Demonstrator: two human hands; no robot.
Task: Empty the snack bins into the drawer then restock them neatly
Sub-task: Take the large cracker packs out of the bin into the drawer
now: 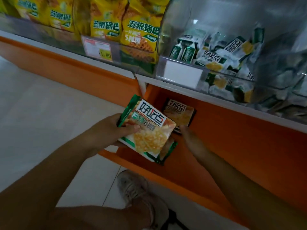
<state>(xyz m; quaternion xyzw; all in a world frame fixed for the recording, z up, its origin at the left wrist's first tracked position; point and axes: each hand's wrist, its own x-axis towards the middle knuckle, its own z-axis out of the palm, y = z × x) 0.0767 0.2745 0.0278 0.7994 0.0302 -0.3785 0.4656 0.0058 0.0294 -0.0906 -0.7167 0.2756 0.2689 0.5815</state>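
Left grip (116,130): closed on a stack of snack packets (147,128), thumb laid across the top face, stack held tilted over the drawer's (216,138) front left corner. At least two packets are seen in the stack, the lower one showing at its edge. Right grip (187,135): reached down into the drawer, fingertips at the near edge of a single packet (178,112) lying flat at the drawer's back left; whether that packet is pinched or only touched cannot be told, as the fingers are blurred. Drawer is pulled open, orange inside. Directly above the drawer, a clear bin (216,17) is seen, partly filled with loose packets of the same kind, a blank white label holder (182,73) on its front. Above and left of the drawer, yellow snack bags (139,34) are stood behind a price tag (98,48). Below the drawer front, a shoe (136,190) is seen on the pale floor (41,105).
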